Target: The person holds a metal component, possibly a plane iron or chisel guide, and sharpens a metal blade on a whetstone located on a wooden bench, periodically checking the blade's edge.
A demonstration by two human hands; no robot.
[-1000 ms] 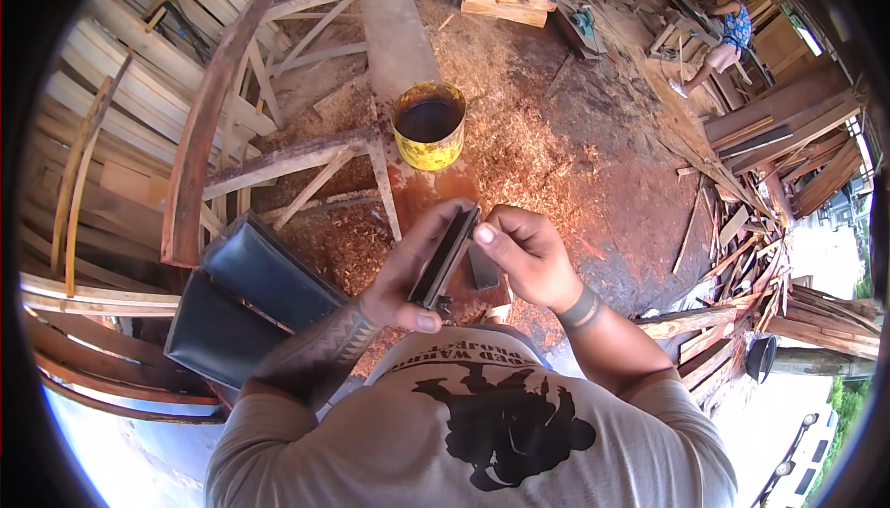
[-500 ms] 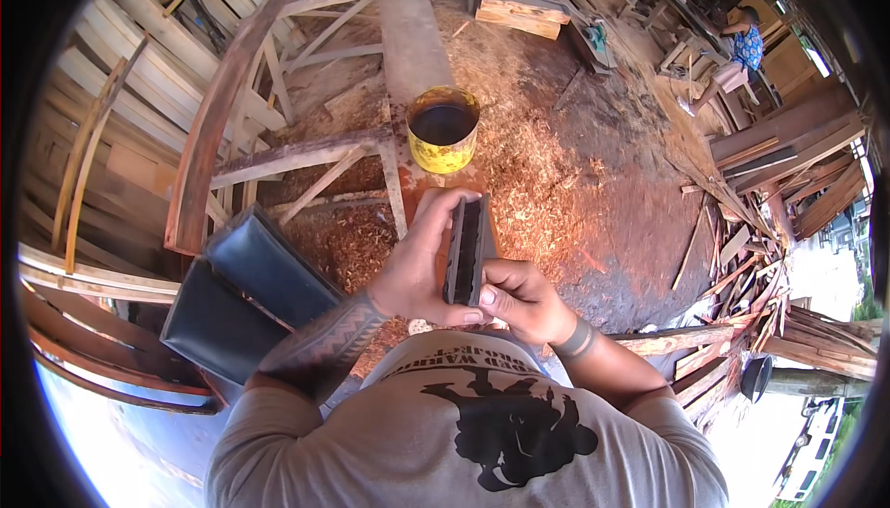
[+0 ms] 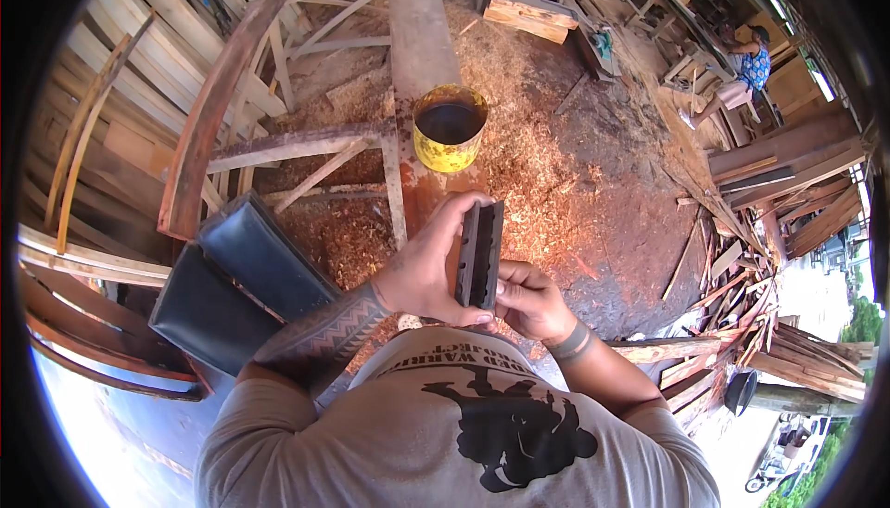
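A dark, narrow block (image 3: 470,258) with a long channel and a row of notches along its edges is held upright in front of my chest. My left hand (image 3: 422,267) wraps round its left side, with fingers near the far end and the thumb at the near end. At the block's lower right, my right hand (image 3: 536,302) has its thumb and fingers pinched together by the edge. Whether that hand grips the block or something small is hard to make out. Beyond my hands, a yellow bucket (image 3: 447,154) of dark liquid stands on a plank.
The plank bench (image 3: 422,40) runs away from me. Two black padded panels (image 3: 213,309) lie at my left, near a curved timber (image 3: 209,119). Wood shavings (image 3: 528,202) cover the floor. Scrap wood (image 3: 742,272) is piled at right; a person (image 3: 751,68) sits far right.
The block has turned a little in my left hand and shows more of its channel. My right hand has slid slightly away from its near end, along the right edge.
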